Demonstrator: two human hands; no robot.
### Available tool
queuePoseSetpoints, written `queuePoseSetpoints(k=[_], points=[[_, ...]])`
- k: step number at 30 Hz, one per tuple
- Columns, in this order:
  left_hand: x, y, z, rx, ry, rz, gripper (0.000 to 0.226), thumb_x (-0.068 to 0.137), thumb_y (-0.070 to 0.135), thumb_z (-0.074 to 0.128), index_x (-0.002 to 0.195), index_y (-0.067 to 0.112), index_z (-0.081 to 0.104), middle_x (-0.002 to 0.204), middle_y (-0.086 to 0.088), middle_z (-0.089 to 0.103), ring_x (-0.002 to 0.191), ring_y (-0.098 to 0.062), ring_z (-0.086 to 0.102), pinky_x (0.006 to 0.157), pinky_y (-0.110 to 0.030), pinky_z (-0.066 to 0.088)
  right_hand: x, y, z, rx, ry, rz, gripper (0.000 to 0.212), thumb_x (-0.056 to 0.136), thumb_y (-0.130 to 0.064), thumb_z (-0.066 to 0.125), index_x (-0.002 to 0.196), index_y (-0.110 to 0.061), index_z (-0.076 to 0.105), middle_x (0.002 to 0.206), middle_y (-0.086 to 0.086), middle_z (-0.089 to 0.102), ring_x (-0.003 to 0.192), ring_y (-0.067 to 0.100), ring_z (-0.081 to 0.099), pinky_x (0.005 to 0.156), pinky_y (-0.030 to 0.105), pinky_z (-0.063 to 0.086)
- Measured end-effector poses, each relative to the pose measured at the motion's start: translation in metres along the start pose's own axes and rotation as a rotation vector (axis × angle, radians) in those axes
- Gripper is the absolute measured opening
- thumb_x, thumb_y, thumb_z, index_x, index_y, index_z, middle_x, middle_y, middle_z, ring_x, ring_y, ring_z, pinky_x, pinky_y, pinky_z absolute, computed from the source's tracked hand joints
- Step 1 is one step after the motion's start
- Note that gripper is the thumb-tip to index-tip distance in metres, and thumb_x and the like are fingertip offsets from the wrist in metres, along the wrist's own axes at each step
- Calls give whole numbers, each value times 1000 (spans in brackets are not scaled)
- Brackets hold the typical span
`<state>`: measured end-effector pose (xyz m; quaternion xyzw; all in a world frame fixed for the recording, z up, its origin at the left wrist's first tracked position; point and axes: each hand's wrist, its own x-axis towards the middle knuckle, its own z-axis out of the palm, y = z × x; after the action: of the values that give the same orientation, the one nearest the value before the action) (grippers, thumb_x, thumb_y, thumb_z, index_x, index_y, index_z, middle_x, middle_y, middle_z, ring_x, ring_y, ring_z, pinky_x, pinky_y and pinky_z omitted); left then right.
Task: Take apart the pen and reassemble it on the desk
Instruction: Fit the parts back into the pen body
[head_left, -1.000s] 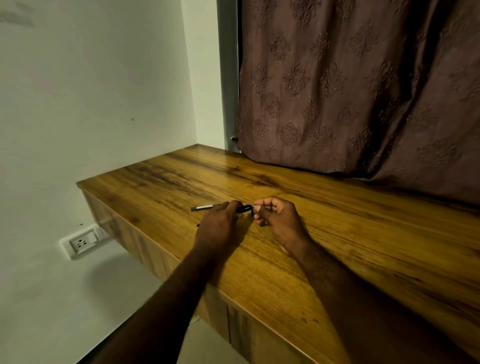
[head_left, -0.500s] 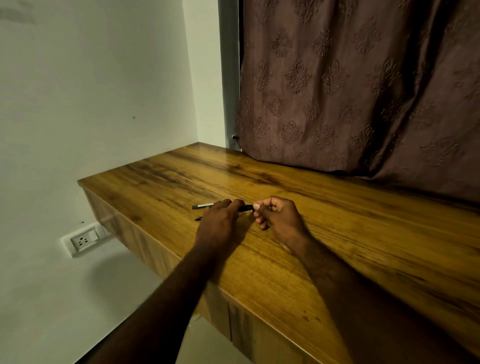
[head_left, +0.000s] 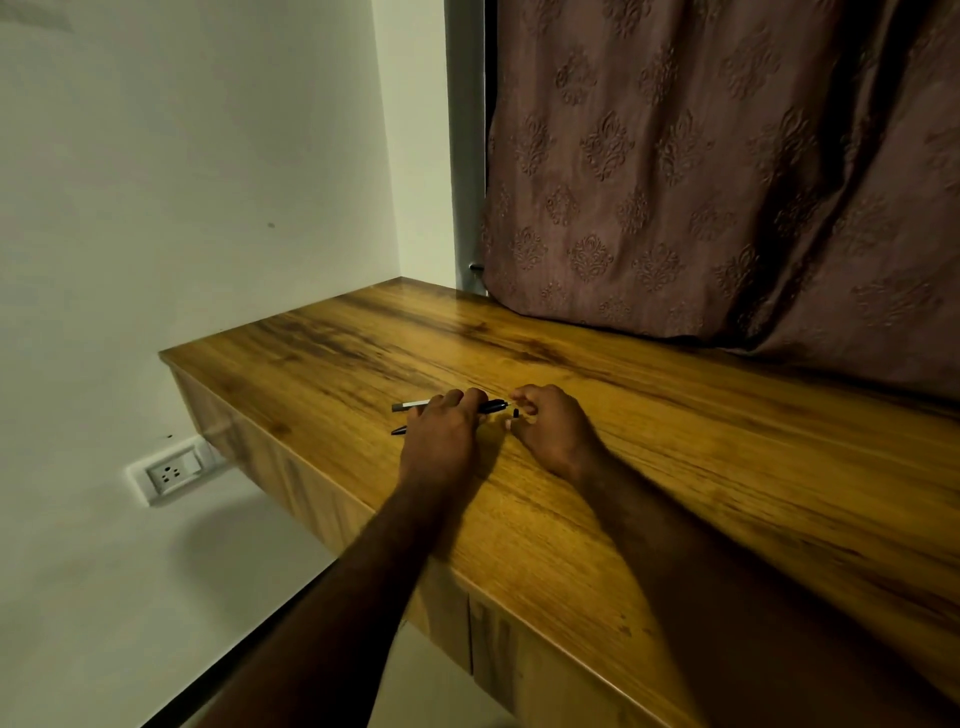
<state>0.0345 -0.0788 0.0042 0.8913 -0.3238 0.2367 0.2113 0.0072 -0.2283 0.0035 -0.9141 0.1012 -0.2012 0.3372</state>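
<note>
Wood-grain desk (head_left: 649, 415) fills the lower right of the view, fixed against a pale wall (head_left: 182, 208) on the left and backed by a brown patterned curtain (head_left: 727, 166) whose hem rests along the desk's far edge. A white wall socket (head_left: 170, 472) sits on the wall below the desk's left end.

Both hands work close together a little in from the desk's left end, roughly midway between its near and far edges. The left hand (head_left: 441, 431) lies palm down, fingers curled narrow around the pen barrel (head_left: 491, 406), which it grips between thumb and fingers. The barrel's long axis runs nearly parallel to the desk's near edge, its dark end poking out toward the right hand and its silver end (head_left: 410, 405) sticking out past the knuckles toward the left end of the desk. A second dark, thin pen part (head_left: 399, 430) shows under the left hand near the desk surface; whether it is held or lying on the desk cannot be told.

The right hand (head_left: 550, 431) is loosely fisted, its fingertips pinched on something small just beside the barrel's dark end; a tiny black piece (head_left: 515, 413) shows at those fingers. Both forearms reach in from the near edge, converging on the pen.
</note>
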Motion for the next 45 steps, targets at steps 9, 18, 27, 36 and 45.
queuePoseSetpoints(k=[9, 18, 27, 36, 45], points=[[0, -1, 5, -45, 9, -13, 19, 92, 29, 48, 106, 19, 56, 102, -5, 66, 94, -26, 58, 78, -41, 41, -12, 0, -21, 614, 104, 154, 12, 90, -1, 57, 97, -6, 66, 79, 6, 65, 62, 10, 58, 53, 18, 46], [0, -2, 5, -54, 8, 15, 26, 92, 44, 47, 103, 22, 57, 99, -2, 66, 91, -23, 59, 76, -39, 40, -26, -2, -22, 800, 24, 101, 12, 88, 2, 60, 96, -5, 56, 85, 19, 69, 63, 17, 63, 55, 23, 50], [-3, 3, -2, -108, 8, 29, 62, 79, 56, 17, 104, 17, 59, 99, -6, 66, 93, -27, 58, 76, -39, 39, -23, 0, -19, 792, 12, 87, 12, 88, 2, 61, 90, -9, 58, 79, 13, 68, 63, 17, 63, 55, 24, 50], [-3, 3, 0, -104, -35, 36, 28, 89, 37, 43, 104, 20, 58, 98, -5, 65, 93, -28, 59, 75, -40, 41, -22, 0, -19, 779, -21, 69, 11, 91, 5, 54, 99, 1, 59, 79, 15, 67, 61, 16, 64, 54, 22, 52], [-5, 5, -3, -182, 51, 103, 49, 85, 56, 33, 97, 17, 61, 90, -6, 66, 84, -29, 60, 72, -43, 47, -24, -3, -20, 741, -73, 97, 6, 94, -8, 55, 92, -4, 58, 72, 13, 66, 47, 16, 53, 39, 24, 35]])
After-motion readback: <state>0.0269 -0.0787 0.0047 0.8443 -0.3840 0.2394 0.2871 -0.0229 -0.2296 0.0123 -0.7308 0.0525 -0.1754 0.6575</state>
